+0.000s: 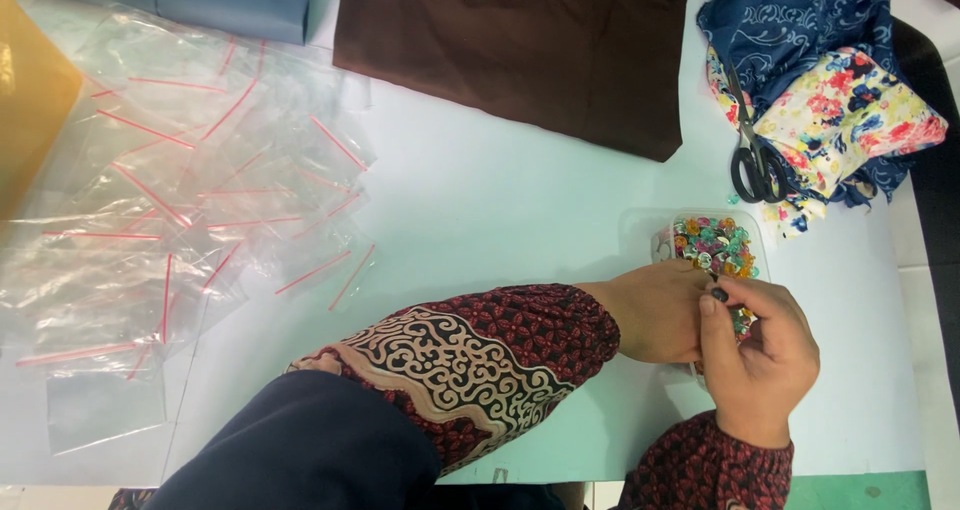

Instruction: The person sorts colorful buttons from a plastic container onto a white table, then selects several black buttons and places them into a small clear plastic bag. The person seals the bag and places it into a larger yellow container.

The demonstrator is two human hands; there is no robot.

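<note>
A small clear plastic box (pixel 650 228) full of colourful beads (pixel 715 245) sits on the white table at right. My left hand (pixel 655 310) reaches across in a red patterned sleeve and rests at the box's near edge, its fingers curled and hidden behind my right hand. My right hand (pixel 760 355) is closed next to it, thumb and fingertips pinched together over the beads. What the fingers pinch is too small to make out.
Several clear zip bags with red strips (pixel 190 200) lie spread at left. A brown folded cloth (pixel 520 45) and a blue one (pixel 200 0) lie at the back. Black scissors (pixel 755 160) rest on floral fabric (pixel 840 110) at the back right.
</note>
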